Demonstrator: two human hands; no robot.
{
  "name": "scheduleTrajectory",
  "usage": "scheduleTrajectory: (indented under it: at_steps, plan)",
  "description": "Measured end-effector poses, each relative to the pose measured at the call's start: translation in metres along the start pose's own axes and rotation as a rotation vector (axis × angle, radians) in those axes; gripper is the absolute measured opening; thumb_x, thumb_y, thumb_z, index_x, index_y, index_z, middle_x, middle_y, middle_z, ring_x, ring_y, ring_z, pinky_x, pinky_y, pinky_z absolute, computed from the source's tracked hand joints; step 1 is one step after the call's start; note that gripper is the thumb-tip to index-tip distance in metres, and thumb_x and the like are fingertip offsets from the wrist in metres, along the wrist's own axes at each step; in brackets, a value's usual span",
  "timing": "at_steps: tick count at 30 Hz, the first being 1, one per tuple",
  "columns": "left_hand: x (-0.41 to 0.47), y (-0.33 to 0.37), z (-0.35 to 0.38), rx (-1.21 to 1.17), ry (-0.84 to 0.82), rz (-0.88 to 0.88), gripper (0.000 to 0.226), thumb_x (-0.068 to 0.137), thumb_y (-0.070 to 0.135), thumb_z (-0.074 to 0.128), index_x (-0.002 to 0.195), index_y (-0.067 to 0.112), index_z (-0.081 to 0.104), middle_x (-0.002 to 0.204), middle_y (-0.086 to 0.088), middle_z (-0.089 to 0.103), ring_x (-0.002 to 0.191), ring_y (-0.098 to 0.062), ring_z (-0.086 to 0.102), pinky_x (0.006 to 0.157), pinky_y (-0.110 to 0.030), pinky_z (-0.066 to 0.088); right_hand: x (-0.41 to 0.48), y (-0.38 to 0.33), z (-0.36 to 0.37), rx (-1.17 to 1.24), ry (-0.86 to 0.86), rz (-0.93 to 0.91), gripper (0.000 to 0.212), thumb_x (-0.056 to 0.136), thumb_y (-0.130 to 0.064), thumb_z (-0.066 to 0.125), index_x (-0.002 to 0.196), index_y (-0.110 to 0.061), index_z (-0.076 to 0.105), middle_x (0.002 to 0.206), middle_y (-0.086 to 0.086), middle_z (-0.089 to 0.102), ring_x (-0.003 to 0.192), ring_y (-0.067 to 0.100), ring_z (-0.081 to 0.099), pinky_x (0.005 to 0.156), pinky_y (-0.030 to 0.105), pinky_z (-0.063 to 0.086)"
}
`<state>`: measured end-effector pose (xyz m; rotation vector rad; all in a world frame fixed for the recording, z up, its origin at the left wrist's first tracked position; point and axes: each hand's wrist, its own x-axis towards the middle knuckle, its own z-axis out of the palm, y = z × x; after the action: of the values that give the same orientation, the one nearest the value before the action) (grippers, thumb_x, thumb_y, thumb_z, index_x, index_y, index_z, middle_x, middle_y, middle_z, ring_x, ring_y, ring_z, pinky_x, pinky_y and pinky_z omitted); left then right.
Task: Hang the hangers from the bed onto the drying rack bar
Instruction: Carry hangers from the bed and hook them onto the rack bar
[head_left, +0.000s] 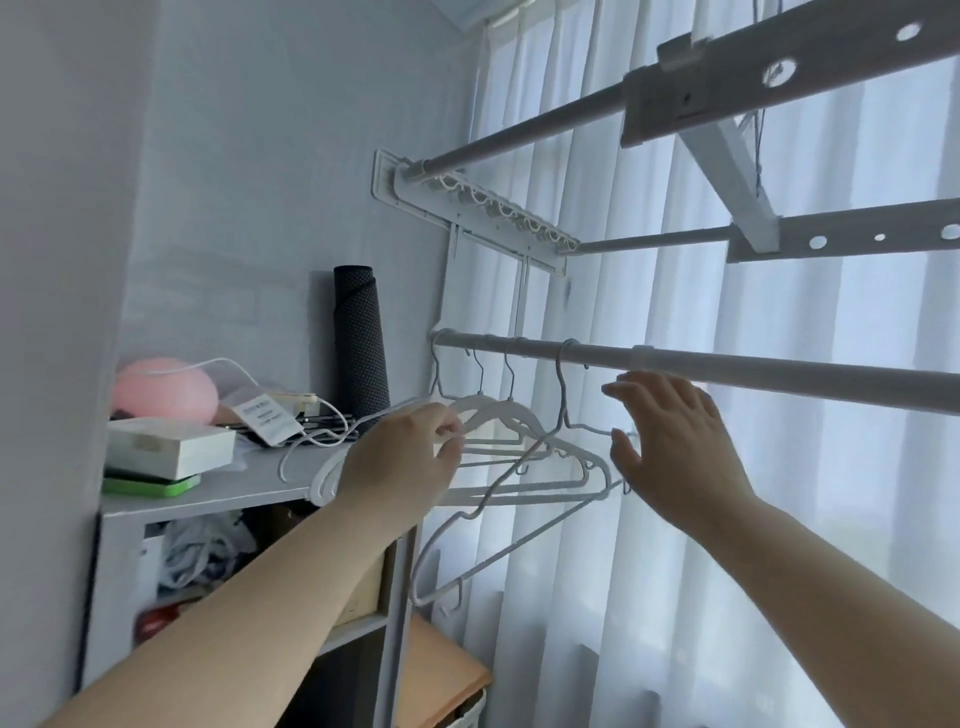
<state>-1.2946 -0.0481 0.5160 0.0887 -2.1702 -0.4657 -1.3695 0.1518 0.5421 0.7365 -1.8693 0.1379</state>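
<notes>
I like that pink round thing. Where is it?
In the head view, the pink round thing sits at the left on the white shelf, behind the white box and left of the rolled black mat.

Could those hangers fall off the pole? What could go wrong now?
1. The thin hanger hangs very tilted on the bar. The right hand is open beside it, not holding it, so a bump might swing it off.
2. The left hand grips the white hangers, which overlap. Pulling one could tangle or drag the others.
3. A white cable on the shelf lies close by and might snag.
</notes>
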Motion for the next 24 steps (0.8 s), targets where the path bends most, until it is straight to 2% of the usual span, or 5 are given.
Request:
scheduleTrajectory:
  at_steps: [5, 8, 14, 18, 24]
  plan:
    - [-0.067, -0.020, -0.034, 0.012, 0.074, -0.178, 0.018, 0.093, 0.024, 0.048, 0.104, 0.022, 0.062, 0.095, 0.008, 0.062, 0.082, -0.007, 0.051, 0.064, -0.018, 0.039, -0.011, -0.053, -0.005, 0.371, -0.179, 0.006, 0.030, 0.088, -0.015, 0.050, 0.117, -0.013, 0.059, 0.108, 0.002, 0.066, 0.106, 0.027, 0.059, 0.089, 0.033, 0.044]
    - [-0.123, -0.042, -0.064, 0.083, 0.053, -0.345, 0.015, 0.092, 0.024, 0.049, 0.098, 0.027, 0.062, 0.080, 0.019, 0.056, 0.077, -0.006, 0.053, 0.060, -0.014, 0.037, -0.023, -0.097, -0.007, 0.584, -0.317, 0.026, 0.030, 0.092, -0.019, 0.042, 0.120, -0.021, 0.054, 0.105, -0.002, 0.066, 0.103, 0.020, 0.058, 0.081, 0.026, 0.042]
    - [-0.248, -0.084, -0.150, 0.181, 0.054, -0.791, 0.033, 0.088, 0.017, 0.054, 0.065, 0.040, 0.051, 0.062, 0.014, 0.063, 0.066, -0.011, 0.060, 0.070, -0.028, 0.048, -0.063, -0.206, -0.014, 0.778, -0.608, -0.226, 0.026, 0.094, -0.022, 0.041, 0.108, -0.014, 0.061, 0.100, 0.005, 0.068, 0.094, 0.025, 0.060, 0.075, 0.031, 0.047]
    - [-0.340, -0.098, -0.214, 0.233, 0.134, -1.046, 0.031, 0.091, 0.016, 0.051, 0.067, 0.036, 0.051, 0.059, 0.011, 0.063, 0.054, -0.010, 0.057, 0.068, -0.034, 0.052, -0.080, -0.292, -0.038, 1.008, -0.738, -0.284, 0.019, 0.091, -0.015, 0.046, 0.095, -0.015, 0.064, 0.090, 0.003, 0.067, 0.083, 0.020, 0.059, 0.078, 0.031, 0.048]
    - [-0.494, -0.094, -0.317, 0.331, 0.209, -1.325, 0.027, 0.095, 0.020, 0.044, 0.072, 0.034, 0.049, 0.073, 0.012, 0.061, 0.054, -0.007, 0.054, 0.070, -0.024, 0.047, -0.134, -0.427, -0.102, 1.075, -0.951, -0.570, 0.028, 0.092, -0.026, 0.049, 0.065, -0.031, 0.044, 0.084, -0.003, 0.060, 0.081, 0.016, 0.054, 0.074, 0.027, 0.043]
